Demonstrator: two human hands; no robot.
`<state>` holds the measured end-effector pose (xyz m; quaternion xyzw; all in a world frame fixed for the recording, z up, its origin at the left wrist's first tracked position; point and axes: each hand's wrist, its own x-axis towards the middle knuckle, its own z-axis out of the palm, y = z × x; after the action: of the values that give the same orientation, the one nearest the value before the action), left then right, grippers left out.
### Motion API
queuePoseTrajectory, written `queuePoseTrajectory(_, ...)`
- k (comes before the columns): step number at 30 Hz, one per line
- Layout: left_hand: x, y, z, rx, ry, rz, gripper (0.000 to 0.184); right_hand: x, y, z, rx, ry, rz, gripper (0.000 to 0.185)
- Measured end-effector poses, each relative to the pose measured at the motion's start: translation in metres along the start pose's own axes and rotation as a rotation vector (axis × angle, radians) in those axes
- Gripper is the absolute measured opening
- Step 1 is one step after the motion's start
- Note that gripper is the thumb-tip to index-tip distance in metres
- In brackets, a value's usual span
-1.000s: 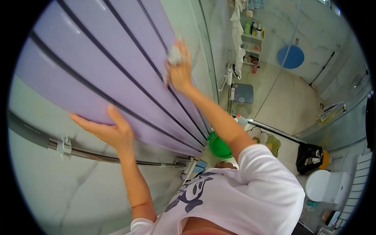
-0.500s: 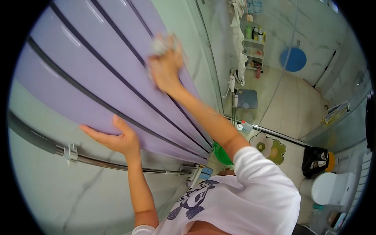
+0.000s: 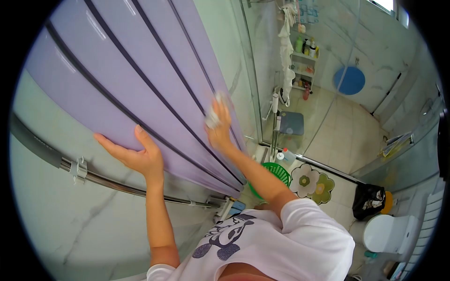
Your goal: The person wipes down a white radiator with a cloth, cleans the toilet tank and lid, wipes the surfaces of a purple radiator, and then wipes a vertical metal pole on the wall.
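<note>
A large, smooth purple panel (image 3: 112,98) with several dark lengthwise strips fills the left of the head view and narrows toward me. My left hand (image 3: 136,152) lies against its lower edge, fingers stretched out and thumb apart on the surface. Higher up, near the far edge, my right hand (image 3: 219,126) presses a crumpled white cloth (image 3: 213,119) onto the panel. The right fingers are somewhat smeared by motion, and they partly cover the cloth.
A curved metal rail (image 3: 126,189) with a dark sleeve runs below the panel. Near my feet are a green basket (image 3: 277,172) and a flower-shaped mat (image 3: 304,180). A glass shower partition (image 3: 323,119), black bag (image 3: 366,199) and toilet (image 3: 386,233) stand on the right.
My right hand has slid the cloth down the panel toward me and slightly right. My left hand keeps its place on the edge. The whole view has shifted a little.
</note>
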<state>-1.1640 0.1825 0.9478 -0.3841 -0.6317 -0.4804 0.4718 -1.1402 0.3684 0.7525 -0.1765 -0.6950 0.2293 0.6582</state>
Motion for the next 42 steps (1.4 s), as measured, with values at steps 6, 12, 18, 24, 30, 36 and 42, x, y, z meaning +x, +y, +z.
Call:
queuePoseTrajectory(6, 0.001, -0.003, 0.000, -0.012, -0.001, -0.033, 0.086, -0.059, -0.041, -0.017, 0.309, -0.078, 0.819, 0.065)
queuePoseTrajectory(12, -0.002, -0.007, -0.003, -0.015, -0.021, 0.009, 0.086, 0.123, -0.132, -0.007, 0.127, -0.107, -0.259, 0.075)
queuePoseTrajectory(18, -0.002, -0.010, -0.004, -0.113, -0.036, -0.014, 0.084, 0.281, -0.200, -0.008, 0.255, 0.088, -0.518, 0.069)
queuePoseTrajectory(24, -0.001, -0.010, -0.004, -0.165, -0.037, -0.028, 0.082, 0.142, -0.125, 0.000, 0.111, 0.024, -0.375, 0.068)
queuePoseTrajectory(30, -0.001, -0.007, -0.002, -0.132, 0.015, 0.012, 0.081, -0.091, -0.028, -0.023, -0.020, -0.160, 0.079, 0.073)
queuePoseTrajectory(36, -0.001, -0.007, -0.002, -0.135, 0.008, 0.013, 0.082, 0.018, -0.101, -0.021, 0.085, -0.020, -0.032, 0.070)
queuePoseTrajectory(42, -0.004, -0.014, -0.002, -0.199, -0.035, -0.022, 0.083, 0.253, -0.229, -0.002, 0.338, 0.068, -0.584, 0.063)
